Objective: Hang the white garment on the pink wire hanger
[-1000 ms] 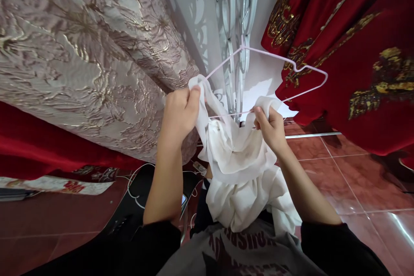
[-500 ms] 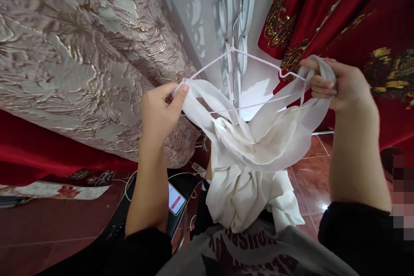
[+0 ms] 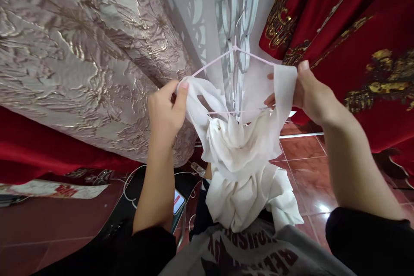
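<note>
A white sheer garment (image 3: 241, 155) hangs from a thin pale pink wire hanger (image 3: 216, 61), whose hook catches on a white ornate metal stand (image 3: 238, 4). My left hand (image 3: 166, 110) pinches the garment's left shoulder strap at the hanger's left end. My right hand (image 3: 308, 92) grips the right strap and holds it over the hanger's right shoulder. The rest of the garment droops in folds down toward my chest.
A pink and gold brocade gown (image 3: 80, 47) hangs at the left. Red garments with gold embroidery (image 3: 359, 43) hang at the right. Below are red floor tiles (image 3: 307, 168), a black object with a phone (image 3: 178, 202) and white cables on it.
My right hand pulled the right strap out wide to the right, then came back in and laid it over the hanger's right shoulder. My left hand stayed at the left end.
</note>
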### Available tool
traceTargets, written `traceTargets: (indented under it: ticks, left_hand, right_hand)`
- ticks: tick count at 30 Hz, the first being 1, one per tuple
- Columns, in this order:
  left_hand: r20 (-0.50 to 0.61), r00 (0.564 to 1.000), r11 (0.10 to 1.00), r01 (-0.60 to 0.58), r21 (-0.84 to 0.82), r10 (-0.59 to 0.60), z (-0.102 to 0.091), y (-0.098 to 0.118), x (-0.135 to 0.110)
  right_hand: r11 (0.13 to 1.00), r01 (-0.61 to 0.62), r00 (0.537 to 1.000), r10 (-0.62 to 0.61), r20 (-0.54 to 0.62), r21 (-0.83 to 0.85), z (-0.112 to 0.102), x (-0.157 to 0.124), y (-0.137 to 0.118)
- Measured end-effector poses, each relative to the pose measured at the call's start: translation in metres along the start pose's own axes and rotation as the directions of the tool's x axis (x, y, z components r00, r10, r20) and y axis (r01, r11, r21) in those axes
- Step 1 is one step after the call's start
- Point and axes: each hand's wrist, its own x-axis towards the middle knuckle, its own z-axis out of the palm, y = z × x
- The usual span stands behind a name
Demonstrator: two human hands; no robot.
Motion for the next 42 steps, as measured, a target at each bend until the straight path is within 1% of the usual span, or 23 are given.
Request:
traceTargets:
  ticks: [1,3,5,6,8,9,11,12,13,15,17,18,19,21,23,25,27,28,30,32,36,39,42]
  left_hand:
    - [-0.007,1.0,1.0,-0.007,-0.005,0.007,0.0,-0.001,0.001]
    - [-0.021,1.0,0.999,-0.013,-0.041,0.012,0.003,-0.003,0.004]
    - [-0.037,0.999,0.998,-0.02,-0.064,0.018,0.006,-0.006,0.005]
    - [-0.045,0.999,0.998,-0.025,-0.064,0.023,0.007,-0.007,0.004]
    - [-0.058,0.998,0.997,-0.032,-0.063,0.029,0.01,-0.009,0.002]
    - [-0.069,0.997,0.997,-0.031,-0.073,0.026,0.011,-0.009,0.0]
    - [-0.123,0.992,0.993,-0.014,-0.118,-0.001,0.013,-0.009,-0.006]
    - [-0.168,0.986,0.99,-0.007,-0.143,-0.017,0.015,-0.01,-0.011]
    - [-0.229,0.973,0.987,-0.008,-0.158,-0.029,0.018,-0.01,-0.016]
    - [-0.37,0.928,0.986,-0.024,-0.165,-0.039,0.028,-0.013,-0.03]
    - [-0.482,0.874,0.984,-0.032,-0.173,-0.057,0.042,-0.016,-0.045]
    - [-0.501,0.862,0.98,-0.023,-0.196,-0.08,0.05,-0.018,-0.053]
    - [-0.488,0.865,0.972,-0.002,-0.236,-0.117,0.058,-0.02,-0.059]
    - [-0.393,0.897,0.94,0.063,-0.335,-0.2,0.072,-0.022,-0.067]
    - [-0.297,0.923,0.907,0.109,-0.406,-0.244,0.081,-0.02,-0.068]
    - [-0.285,0.925,0.898,0.115,-0.424,-0.253,0.083,-0.015,-0.065]
    - [-0.273,0.926,0.91,0.141,-0.389,-0.26,0.078,-0.007,-0.06]
    - [-0.253,0.928,0.916,0.171,-0.363,-0.273,0.073,-0.003,-0.058]
    - [-0.2,0.93,0.917,0.233,-0.325,-0.307,0.061,0.007,-0.055]
    - [-0.148,0.931,0.898,0.268,-0.35,-0.335,0.049,0.016,-0.054]
    - [-0.013,0.934,0.844,0.318,-0.432,-0.358,0.034,0.03,-0.049]
    - [0.059,0.933,0.801,0.336,-0.495,-0.355,0.033,0.032,-0.041]
    - [0.167,0.923,0.714,0.376,-0.59,-0.348,0.032,0.03,-0.034]
  right_hand:
    - [0.998,-0.061,0.998,0.061,0.015,-0.01,-0.003,0.002,0.001]
    - [0.977,-0.207,0.974,0.211,0.084,-0.049,-0.011,0.012,-0.003]
    - [0.948,-0.272,0.95,0.292,0.11,-0.163,-0.021,0.025,-0.015]
    - [0.93,-0.276,0.947,0.306,0.095,-0.243,-0.025,0.031,-0.023]
    - [0.885,-0.26,0.961,0.278,-0.01,-0.386,-0.031,0.037,-0.036]
    - [0.871,-0.238,0.971,0.222,-0.089,-0.429,-0.032,0.036,-0.039]
    - [0.888,-0.136,0.972,0.034,-0.233,-0.439,-0.027,0.029,-0.039]
    - [0.912,-0.05,0.961,-0.068,-0.27,-0.407,-0.021,0.023,-0.036]
    - [0.932,0.051,0.949,-0.157,-0.272,-0.358,-0.013,0.017,-0.03]
    - [0.938,0.234,0.936,-0.288,-0.203,-0.256,0.013,0.005,-0.014]
    - [0.902,0.377,0.918,-0.395,-0.05,-0.209,0.044,-0.003,0.005]
    - [0.864,0.454,0.888,-0.458,0.038,-0.218,0.061,-0.004,0.016]
    - [0.826,0.513,0.857,-0.505,0.099,-0.232,0.076,-0.005,0.026]
    - [0.784,0.554,0.832,-0.535,0.15,-0.279,0.103,-0.004,0.045]
    - [0.777,0.532,0.837,-0.543,0.069,-0.336,0.12,-0.007,0.059]
    - [0.785,0.496,0.826,-0.558,-0.076,-0.372,0.13,-0.015,0.066]
    - [0.797,0.473,0.806,-0.564,-0.182,-0.375,0.133,-0.026,0.067]
    - [0.804,0.466,0.801,-0.561,-0.209,-0.369,0.134,-0.032,0.065]
    - [0.825,0.445,0.809,-0.537,-0.239,-0.349,0.133,-0.042,0.059]
    - [0.848,0.425,0.817,-0.51,-0.269,-0.317,0.132,-0.045,0.054]
    - [0.858,0.433,0.818,-0.503,-0.279,-0.278,0.13,-0.041,0.053]
    - [0.868,0.407,0.837,-0.479,-0.265,-0.283,0.131,-0.038,0.055]
    - [0.88,0.386,0.846,-0.457,-0.274,-0.277,0.132,-0.039,0.055]
